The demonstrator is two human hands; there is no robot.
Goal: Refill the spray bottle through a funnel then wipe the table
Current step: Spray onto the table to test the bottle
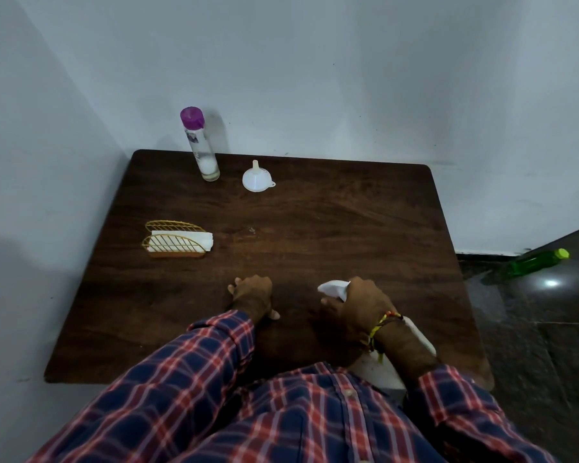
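My right hand [358,309] grips the head of a white spray bottle [333,287] near the table's front right. The bottle leans back toward me, its nozzle pointing left, and my wrist partly hides its body. My left hand [252,294] rests on the dark wooden table [315,222] to the left of the bottle, fingers loosely curled and holding nothing. A white funnel [256,180] sits mouth-down, spout up, at the back middle. Left of it stands a tall clear bottle with a purple cap [201,145], with a little liquid at its bottom.
A gold wire holder with white napkins [178,241] stands at the table's left. A green bottle [532,264] lies on the dark floor to the right. Walls close in the table's back and left sides.
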